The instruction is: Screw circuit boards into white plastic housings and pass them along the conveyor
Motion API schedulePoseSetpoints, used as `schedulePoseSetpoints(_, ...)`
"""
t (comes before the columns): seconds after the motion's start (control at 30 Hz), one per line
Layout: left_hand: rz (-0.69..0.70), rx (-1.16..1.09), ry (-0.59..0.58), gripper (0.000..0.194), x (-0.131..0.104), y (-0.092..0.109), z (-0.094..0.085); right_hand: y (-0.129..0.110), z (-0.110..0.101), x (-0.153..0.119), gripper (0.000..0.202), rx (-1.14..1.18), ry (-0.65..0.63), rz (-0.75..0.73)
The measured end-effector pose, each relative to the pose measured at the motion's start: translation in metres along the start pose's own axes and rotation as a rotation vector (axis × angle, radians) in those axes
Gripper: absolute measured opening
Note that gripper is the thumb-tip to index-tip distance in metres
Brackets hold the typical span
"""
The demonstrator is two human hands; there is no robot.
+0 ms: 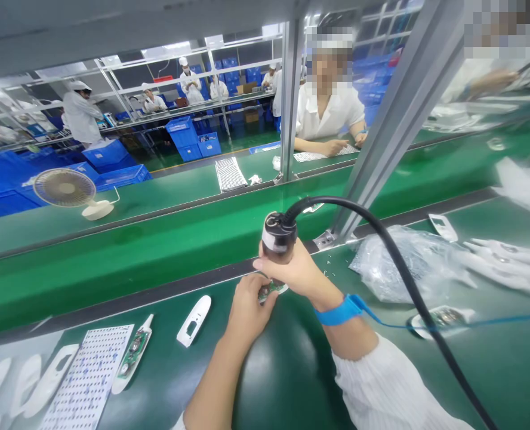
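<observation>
My right hand (298, 272) is wrapped round an upright electric screwdriver (279, 240), its black cable arching over to the right. A blue wrist strap (339, 310) circles that wrist. Below the tool, my left hand (249, 301) steadies a small housing with a green circuit board (273, 291) on the bench, fingers closed at its edge. The screwdriver's tip is hidden behind my hands. To the left lie a white shell cover (194, 321) with a cut-out and another housing with its circuit board (133, 353) exposed. Loose screws (329, 267) are scattered by my right wrist.
A clear plastic bag (394, 263), stacked white shells (511, 263) and another open housing (444, 319) are at right. A dotted sheet (90, 376) and more shells (27, 382) lie left. A metal post (381, 113) rises by the green conveyor (166, 233); a co-worker (327, 113) sits opposite.
</observation>
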State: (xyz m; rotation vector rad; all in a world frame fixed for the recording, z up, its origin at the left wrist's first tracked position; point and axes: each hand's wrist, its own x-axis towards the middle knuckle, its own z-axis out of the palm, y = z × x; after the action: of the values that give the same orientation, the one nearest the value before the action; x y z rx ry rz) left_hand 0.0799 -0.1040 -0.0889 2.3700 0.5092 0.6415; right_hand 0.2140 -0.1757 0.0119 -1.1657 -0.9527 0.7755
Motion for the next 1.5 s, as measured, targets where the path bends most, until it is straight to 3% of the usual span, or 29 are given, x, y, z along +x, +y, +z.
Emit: schedulePoseSetpoints(1.5,0.003,0.038,0.028,0.007,-0.001,0.001,-0.001,0.009,-0.011,0.003,0.025,0.084,0.033,0.036)
